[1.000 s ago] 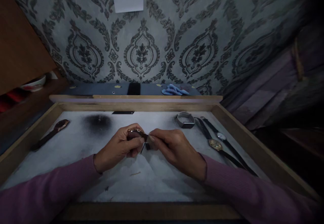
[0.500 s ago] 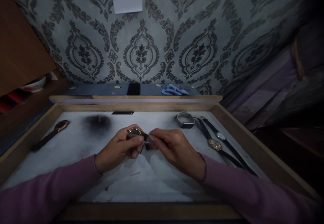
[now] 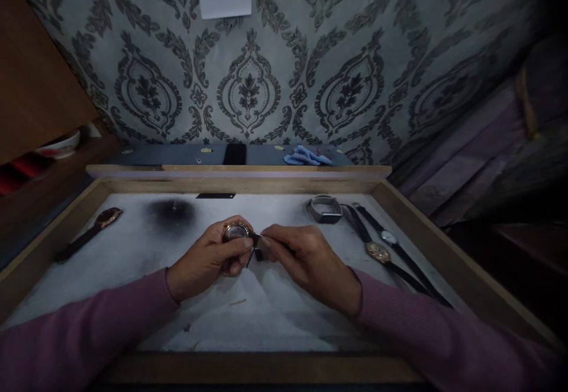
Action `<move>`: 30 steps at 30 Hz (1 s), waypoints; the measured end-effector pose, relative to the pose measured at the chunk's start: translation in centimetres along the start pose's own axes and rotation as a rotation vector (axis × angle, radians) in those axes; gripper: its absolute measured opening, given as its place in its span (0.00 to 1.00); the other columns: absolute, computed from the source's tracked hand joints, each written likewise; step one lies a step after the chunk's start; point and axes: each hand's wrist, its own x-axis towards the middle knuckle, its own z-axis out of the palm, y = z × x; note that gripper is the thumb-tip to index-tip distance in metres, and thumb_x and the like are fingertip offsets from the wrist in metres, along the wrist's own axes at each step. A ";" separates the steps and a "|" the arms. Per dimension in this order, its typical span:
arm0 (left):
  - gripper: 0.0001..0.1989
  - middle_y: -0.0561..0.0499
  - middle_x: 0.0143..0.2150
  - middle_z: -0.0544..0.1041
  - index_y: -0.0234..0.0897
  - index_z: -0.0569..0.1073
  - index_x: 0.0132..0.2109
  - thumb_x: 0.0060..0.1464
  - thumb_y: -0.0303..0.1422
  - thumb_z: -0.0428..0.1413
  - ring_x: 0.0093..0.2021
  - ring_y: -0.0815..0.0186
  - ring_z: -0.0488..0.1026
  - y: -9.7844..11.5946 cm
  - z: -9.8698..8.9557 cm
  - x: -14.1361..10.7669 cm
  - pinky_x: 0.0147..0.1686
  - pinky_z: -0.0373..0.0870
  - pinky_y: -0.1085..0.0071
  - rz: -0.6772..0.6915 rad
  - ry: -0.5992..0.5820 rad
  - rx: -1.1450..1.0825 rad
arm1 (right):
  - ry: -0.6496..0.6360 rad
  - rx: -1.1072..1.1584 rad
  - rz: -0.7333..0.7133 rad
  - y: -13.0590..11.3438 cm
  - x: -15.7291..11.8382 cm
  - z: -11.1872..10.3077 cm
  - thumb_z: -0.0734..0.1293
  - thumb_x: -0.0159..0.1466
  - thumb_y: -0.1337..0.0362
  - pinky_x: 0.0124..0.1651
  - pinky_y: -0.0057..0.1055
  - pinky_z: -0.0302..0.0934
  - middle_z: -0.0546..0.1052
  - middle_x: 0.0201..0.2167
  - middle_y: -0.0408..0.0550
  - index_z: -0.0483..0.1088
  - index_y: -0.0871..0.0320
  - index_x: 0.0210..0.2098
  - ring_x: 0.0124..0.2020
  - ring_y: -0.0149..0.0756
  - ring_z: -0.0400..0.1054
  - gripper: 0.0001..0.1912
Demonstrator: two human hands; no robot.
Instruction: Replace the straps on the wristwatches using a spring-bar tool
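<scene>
My left hand [image 3: 212,259] is closed round a wristwatch [image 3: 236,231], thumb pressed along its lower edge; the round case catches a greenish glint. A dark strap piece [image 3: 256,240] is at the case's right side, and a thin dark strip hangs below it. My right hand [image 3: 306,256] is closed in a pinch on a small, thin, light-edged piece [image 3: 262,238], whose tip meets the strap end by the case. The fingers hide most of that piece, so I cannot tell its kind. Both hands are over the white-lined wooden tray.
The tray's wooden rim [image 3: 244,186] surrounds the work area. A brown-strapped watch [image 3: 106,218] lies left. At right lie a silver-framed band [image 3: 325,209], a gold-faced watch [image 3: 378,252] and a white-faced watch [image 3: 389,238]. A blue cloth [image 3: 306,155] and a black phone-like slab [image 3: 235,154] are behind.
The watch case has tilted slightly, so more of its round face shows. Both hands keep nearly the same place and grip. The whole view has shifted a little.
</scene>
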 end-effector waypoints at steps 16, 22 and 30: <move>0.12 0.61 0.18 0.64 0.36 0.64 0.34 0.51 0.36 0.60 0.17 0.78 0.55 0.3 0.2 0.0 0.18 0.45 0.77 -0.004 0.006 0.000 | 0.007 0.078 0.063 -0.2 0.0 -0.1 0.59 0.67 0.68 0.27 0.22 0.57 0.72 0.19 0.41 0.70 0.61 0.29 0.20 0.26 0.65 0.13; 0.12 0.61 0.18 0.64 0.36 0.64 0.34 0.51 0.36 0.60 0.17 0.78 0.54 0.3 0.2 0.0 0.18 0.44 0.77 -0.008 0.007 -0.016 | -0.004 0.140 0.119 -0.4 0.2 -0.1 0.59 0.68 0.67 0.27 0.23 0.58 0.72 0.20 0.43 0.70 0.62 0.29 0.21 0.26 0.66 0.14; 0.11 0.60 0.19 0.64 0.36 0.64 0.33 0.52 0.35 0.60 0.17 0.78 0.55 0.0 0.1 0.0 0.18 0.44 0.77 -0.002 0.013 -0.007 | -0.041 0.165 0.180 -0.3 0.3 -0.2 0.59 0.68 0.67 0.27 0.22 0.56 0.72 0.19 0.42 0.71 0.62 0.28 0.20 0.26 0.64 0.14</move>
